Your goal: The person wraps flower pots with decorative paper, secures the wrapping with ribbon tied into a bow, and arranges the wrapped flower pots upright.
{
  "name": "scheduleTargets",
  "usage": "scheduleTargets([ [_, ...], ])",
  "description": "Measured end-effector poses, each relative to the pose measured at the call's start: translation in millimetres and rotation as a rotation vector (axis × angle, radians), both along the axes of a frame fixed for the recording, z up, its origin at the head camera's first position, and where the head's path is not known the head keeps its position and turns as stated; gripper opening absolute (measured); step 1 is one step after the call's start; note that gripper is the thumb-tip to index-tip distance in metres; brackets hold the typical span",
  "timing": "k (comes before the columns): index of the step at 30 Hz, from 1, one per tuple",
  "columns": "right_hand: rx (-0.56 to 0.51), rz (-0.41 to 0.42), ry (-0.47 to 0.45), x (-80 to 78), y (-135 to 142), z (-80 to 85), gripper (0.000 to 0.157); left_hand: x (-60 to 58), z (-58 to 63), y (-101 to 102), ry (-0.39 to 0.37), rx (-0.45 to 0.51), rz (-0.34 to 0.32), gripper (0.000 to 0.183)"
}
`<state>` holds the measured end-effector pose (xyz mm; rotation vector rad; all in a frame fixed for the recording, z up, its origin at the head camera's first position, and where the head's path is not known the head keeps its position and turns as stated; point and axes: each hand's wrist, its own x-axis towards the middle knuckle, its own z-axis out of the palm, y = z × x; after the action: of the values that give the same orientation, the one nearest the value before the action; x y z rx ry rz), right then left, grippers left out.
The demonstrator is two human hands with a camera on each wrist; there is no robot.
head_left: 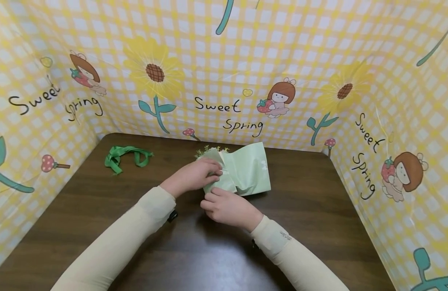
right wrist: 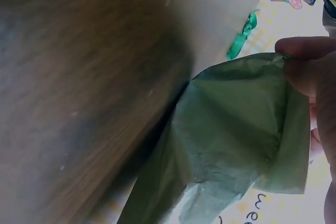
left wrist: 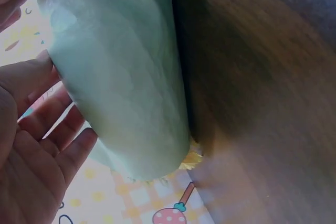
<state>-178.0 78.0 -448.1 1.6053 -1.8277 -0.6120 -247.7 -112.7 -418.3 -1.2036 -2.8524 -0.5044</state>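
Pale green wrapping paper (head_left: 250,167) is folded round a bunch of small flowers (head_left: 206,150), whose tips poke out at the far left; the rest is hidden. My left hand (head_left: 195,174) lies over the near flap, its fingertips touching the paper's surface. In the left wrist view the rolled paper (left wrist: 121,82) is smooth along its side, with the fingers (left wrist: 63,124) spread against its edge. My right hand (head_left: 229,208) pinches the near end of the paper. From the right wrist, thumb and finger grip a corner of the gathered green sheet (right wrist: 226,114).
A loose coil of green ribbon (head_left: 127,157) lies at the back left of the dark wooden table (head_left: 300,226). Yellow checked cloth (head_left: 224,68) with printed flowers and lettering walls in the back and both sides.
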Motion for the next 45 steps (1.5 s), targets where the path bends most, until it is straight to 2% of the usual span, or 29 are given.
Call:
scheduleTargets([
  [3,-0.021,0.029,-0.038,1.3,7.4,0.1,0.024,-1.1,1.8,4.0,0.000,-0.018,-0.012,0.023],
  [5,-0.088,0.068,-0.130,2.2,12.7,2.4,0.020,-2.2,2.5,5.2,0.001,-0.027,-0.022,0.022],
  [7,-0.214,0.099,-0.255,1.5,17.6,5.9,0.017,-2.8,4.6,5.0,-0.005,-0.027,-0.029,0.020],
  [9,-0.385,0.084,-0.382,-1.4,22.8,10.0,0.015,-4.1,6.2,4.5,-0.002,-0.028,-0.033,0.017],
  [11,-0.567,0.009,-0.500,-7.0,28.4,12.9,0.014,-5.6,8.5,4.7,-0.009,-0.031,-0.036,0.014],
  [13,-0.692,-0.107,-0.567,-13.3,33.9,13.6,0.011,-7.2,10.4,5.1,-0.032,-0.043,-0.034,0.013],
  [15,-0.755,-0.202,-0.633,-18.5,38.5,12.0,0.009,-9.1,11.8,6.1,-0.062,-0.058,-0.039,0.014],
  [17,-0.755,-0.263,-0.683,-21.1,41.6,8.9,0.008,-10.9,13.0,6.5,-0.098,-0.071,-0.043,0.015],
  [21,-0.726,-0.327,-0.732,-20.8,43.5,-0.8,0.007,-15.3,14.6,6.7,-0.156,-0.086,-0.049,0.013],
  [25,-0.755,-0.357,-0.736,-17.2,43.0,-8.0,0.005,-18.2,15.3,10.4,-0.193,-0.075,-0.069,0.011],
  [27,-0.775,-0.362,-0.728,-15.9,42.8,-9.8,0.004,-17.7,15.3,14.2,-0.186,-0.065,-0.078,0.008],
  [31,-0.782,-0.359,-0.734,-15.1,43.6,-10.1,0.005,-12.9,14.1,22.9,-0.132,-0.079,-0.044,0.008],
  [34,-0.790,-0.363,-0.777,-16.5,47.3,-7.6,0.006,-9.0,12.9,28.0,-0.106,-0.087,-0.006,0.014],
  [36,-0.833,-0.391,-0.820,-18.1,52.7,-5.1,0.008,-6.5,12.0,29.8,-0.076,-0.093,0.016,0.016],
  [40,-0.998,-0.537,-0.856,-24.1,70.3,1.1,0.010,2.0,11.3,31.4,0.015,-0.100,0.061,0.014],
  [45,-1.126,-0.834,-0.910,-35.7,94.9,4.9,0.019,12.5,8.2,34.5,0.120,-0.058,0.051,0.012],
])
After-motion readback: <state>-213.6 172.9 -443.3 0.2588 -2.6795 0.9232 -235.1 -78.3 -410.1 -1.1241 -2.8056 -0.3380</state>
